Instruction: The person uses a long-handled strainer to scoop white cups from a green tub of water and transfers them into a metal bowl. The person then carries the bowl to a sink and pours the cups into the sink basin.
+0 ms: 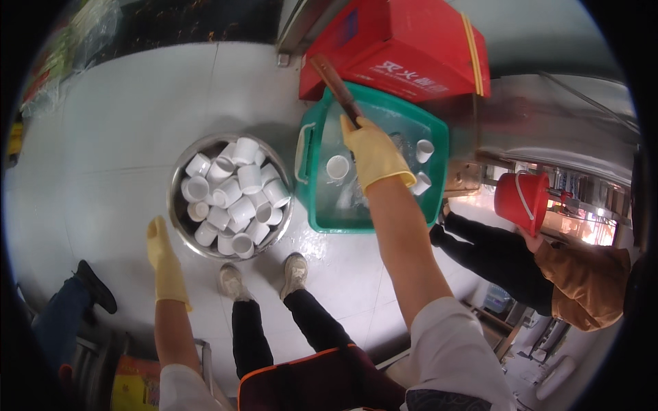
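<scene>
My right hand (379, 153), in a yellow rubber glove, grips a long brown handle (336, 90) over the green plastic tub (441, 138). A piece of wire mesh (396, 141) shows beside the glove; whether it belongs to the handle is hidden. Three white cups (337, 167) are visible in the tub's cloudy water. Left of the tub, a round steel basin (177, 223) is heaped with white cups (250, 179) lying at all angles. My left hand (165, 262), gloved too, hangs beside the basin without touching it. Nothing shows in it, and its fingers are partly hidden.
A red box (360, 56) bearing writing stands behind the tub. At right, a person in a brown jacket (586, 282) holds a red bucket (522, 200). Another person's leg (67, 308) is at lower left. Wet floor (308, 246) glistens between basin and tub.
</scene>
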Demonstrator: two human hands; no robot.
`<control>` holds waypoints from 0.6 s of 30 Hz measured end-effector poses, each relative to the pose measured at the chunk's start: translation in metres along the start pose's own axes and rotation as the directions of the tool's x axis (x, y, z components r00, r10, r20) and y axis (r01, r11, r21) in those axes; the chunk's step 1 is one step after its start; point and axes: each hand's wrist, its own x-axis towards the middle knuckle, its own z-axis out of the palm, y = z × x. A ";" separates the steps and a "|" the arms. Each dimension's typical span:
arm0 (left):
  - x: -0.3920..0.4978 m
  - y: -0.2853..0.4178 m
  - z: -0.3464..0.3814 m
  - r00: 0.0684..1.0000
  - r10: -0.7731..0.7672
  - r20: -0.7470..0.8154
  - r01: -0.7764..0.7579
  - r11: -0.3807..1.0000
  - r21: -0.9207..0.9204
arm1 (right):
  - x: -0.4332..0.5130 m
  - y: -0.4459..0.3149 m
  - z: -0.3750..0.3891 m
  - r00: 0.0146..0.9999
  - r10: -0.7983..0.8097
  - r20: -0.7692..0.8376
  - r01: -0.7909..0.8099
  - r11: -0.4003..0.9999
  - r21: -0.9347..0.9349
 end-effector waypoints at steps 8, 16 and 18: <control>0.031 0.004 0.008 0.993 0.105 0.045 -0.110 0.984 0.137 | -0.232 -0.018 0.028 0.968 -0.107 0.228 -0.203 0.202 0.958; 0.116 0.007 0.056 0.978 -0.095 0.186 0.101 0.995 -0.019 | -0.234 0.008 0.270 0.693 0.425 0.582 -0.391 -0.458 0.799; 0.118 0.007 0.070 0.975 0.036 0.218 -0.006 0.991 -0.136 | -0.206 0.003 0.282 0.694 0.410 0.592 -0.431 -0.422 0.798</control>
